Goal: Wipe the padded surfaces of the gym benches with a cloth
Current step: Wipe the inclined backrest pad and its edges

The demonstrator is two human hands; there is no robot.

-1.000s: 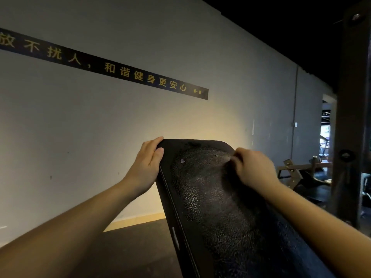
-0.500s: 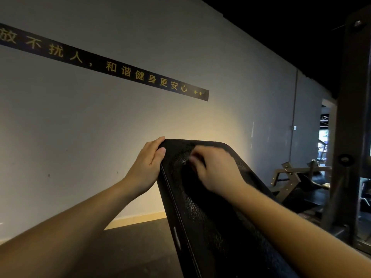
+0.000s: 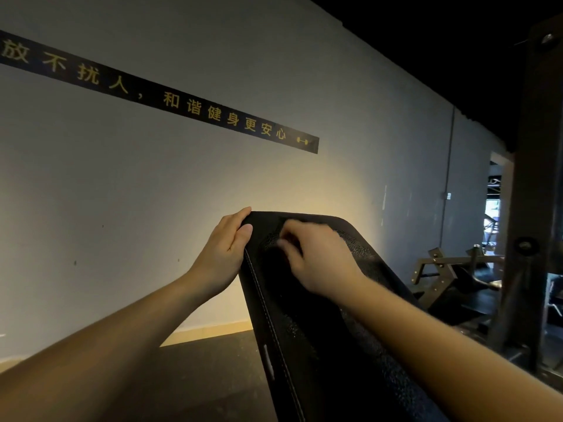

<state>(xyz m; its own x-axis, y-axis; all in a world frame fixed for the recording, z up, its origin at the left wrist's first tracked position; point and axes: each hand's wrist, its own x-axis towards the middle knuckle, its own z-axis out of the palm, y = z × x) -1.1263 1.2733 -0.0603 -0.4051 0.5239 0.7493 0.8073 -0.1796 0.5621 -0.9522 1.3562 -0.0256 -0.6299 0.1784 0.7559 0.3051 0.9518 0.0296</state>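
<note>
Rising at a tilt from below both sets of fingers: one black padded surface (image 3: 335,345), pebbled grain, with a pale stitched seam (image 3: 274,324) down its left edge.

Left hand (image 3: 225,251): fingers (image 3: 240,216) wrapped over the pad's top left corner, thumb on its front, holding it.

Right hand (image 3: 316,260): on the pad face just right of the left fingers, blurred. Its fingers (image 3: 286,239) are curled; whether they hold a cloth cannot be told against the dark pad.

Below and left of the fingers: dark floor (image 3: 198,376), pale skirting (image 3: 213,328).

Beyond the fingers: grey wall (image 3: 213,178), lit warm behind the pad.

Above them: black banner (image 3: 189,105) with yellow characters.

Far right of the fingers: dark steel upright (image 3: 530,208); further off, an angled metal frame (image 3: 451,269).
</note>
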